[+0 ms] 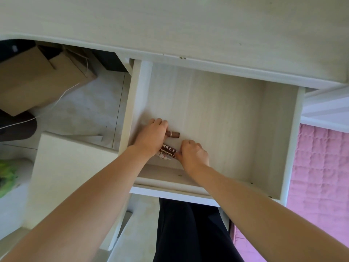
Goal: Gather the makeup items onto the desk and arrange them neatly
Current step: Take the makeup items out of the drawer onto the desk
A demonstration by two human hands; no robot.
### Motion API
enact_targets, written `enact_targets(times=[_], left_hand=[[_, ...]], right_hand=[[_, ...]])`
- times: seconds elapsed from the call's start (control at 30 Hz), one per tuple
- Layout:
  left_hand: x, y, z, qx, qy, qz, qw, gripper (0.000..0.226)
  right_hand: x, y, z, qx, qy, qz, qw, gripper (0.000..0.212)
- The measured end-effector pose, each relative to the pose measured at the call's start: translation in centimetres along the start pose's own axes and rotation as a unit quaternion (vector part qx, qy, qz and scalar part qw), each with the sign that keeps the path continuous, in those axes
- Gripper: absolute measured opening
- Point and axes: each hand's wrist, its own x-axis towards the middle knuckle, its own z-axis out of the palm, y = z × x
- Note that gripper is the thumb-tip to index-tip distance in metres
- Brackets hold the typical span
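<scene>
A pale wooden drawer (217, 114) stands pulled out below the desk top (170, 23). Both my hands reach into its near left corner. My left hand (151, 137) curls round a brown lipstick tube (173, 134) with a gold band, whose end sticks out to the right. Just below it lie brown tubes with white lettering (168, 149), partly under my left hand. My right hand (193, 153) pinches their right end with curled fingers. A small pale item (164, 157) peeks out beneath them.
The rest of the drawer floor is bare wood. Left of the drawer are a cardboard box (37, 78), a white cable and a white stool top (66, 167) on the floor. A pink quilt (321, 176) lies at the right. My dark trousers show below the drawer front.
</scene>
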Motion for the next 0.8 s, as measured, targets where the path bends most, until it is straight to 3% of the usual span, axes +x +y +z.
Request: enact_targets(times=[0.2, 0.3, 0.4, 0.6, 0.7, 0.8], left_hand=[[0.2, 0.2, -0.6, -0.067, 0.019, -0.028, 0.997, 0.01], [0.1, 0.2, -0.6, -0.094, 0.025, -0.026, 0.995, 0.031], [0.0, 0.4, -1.1, -0.148, 0.015, -0.042, 0.988, 0.048], [-0.9, 0.6, -2.1, -0.229, -0.023, -0.082, 0.97, 0.02], [-1.3, 0.3, -2.4, -0.205, -0.049, -0.082, 0.974, 0.016], [-1.7, 0.3, -2.6, -0.167, -0.086, -0.063, 0.98, 0.016]], right_hand=[[0.3, 0.1, 0.2, -0.031, 0.018, -0.064, 0.997, 0.023], [0.2, 0.2, 0.6, -0.073, 0.033, -0.101, 0.992, 0.038], [0.3, 0.6, 0.6, -0.085, 0.041, -0.086, 0.992, 0.037], [0.5, 2.5, -0.5, -0.025, -0.008, -0.03, 0.999, 0.03], [0.4, 3.3, -1.4, 0.061, -0.059, -0.016, 0.996, 0.022], [0.2, 3.5, -1.9, 0.076, -0.096, -0.013, 0.992, 0.012]])
